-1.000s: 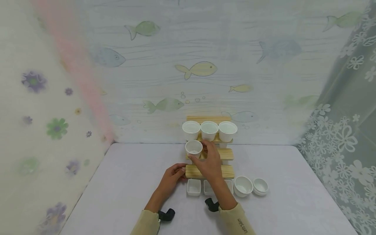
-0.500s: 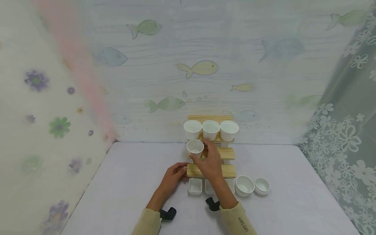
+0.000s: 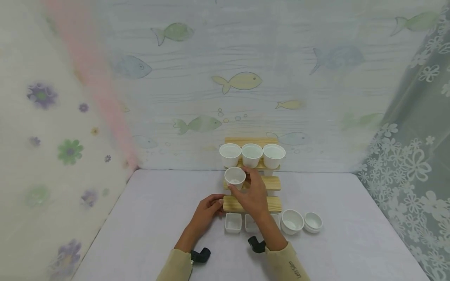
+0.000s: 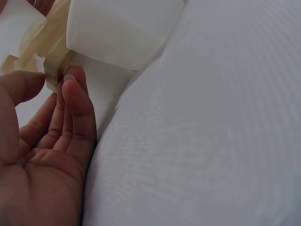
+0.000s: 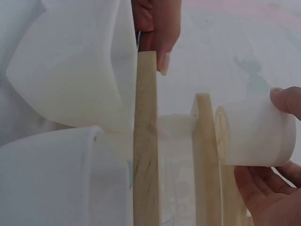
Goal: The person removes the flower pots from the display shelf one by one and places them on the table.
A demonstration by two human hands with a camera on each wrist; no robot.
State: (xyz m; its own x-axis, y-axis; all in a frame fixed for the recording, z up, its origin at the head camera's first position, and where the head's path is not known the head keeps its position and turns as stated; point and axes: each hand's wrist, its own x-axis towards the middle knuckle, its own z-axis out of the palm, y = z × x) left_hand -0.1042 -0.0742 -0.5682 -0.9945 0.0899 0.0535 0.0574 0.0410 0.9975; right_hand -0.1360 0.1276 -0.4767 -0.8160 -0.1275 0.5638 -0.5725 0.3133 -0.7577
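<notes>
A small white round cup [image 3: 234, 176] stands at the left end of the second wooden step from the front. My right hand [image 3: 251, 193] grips it from the right; the right wrist view shows thumb and fingers on opposite sides of the cup [image 5: 256, 134], its base against the board. My left hand [image 3: 206, 212] pinches the left end of the front wooden board [image 3: 230, 204], with thumb and fingertips at the wood in the left wrist view. Three larger white cups [image 3: 252, 155] stand side by side on a higher step of the rack, behind my right hand.
Before the rack, small white square dishes [image 3: 233, 223] line up on the white tabletop [image 3: 158, 218], partly hidden by my right forearm. A white round bowl [image 3: 292, 222] and a smaller stacked pair of bowls [image 3: 313, 222] continue the row rightward. A fish-patterned backdrop [image 3: 197, 97] rises behind.
My right hand and the cup have shifted very slightly to the right along the step. The left hand keeps its place on the front board.
</notes>
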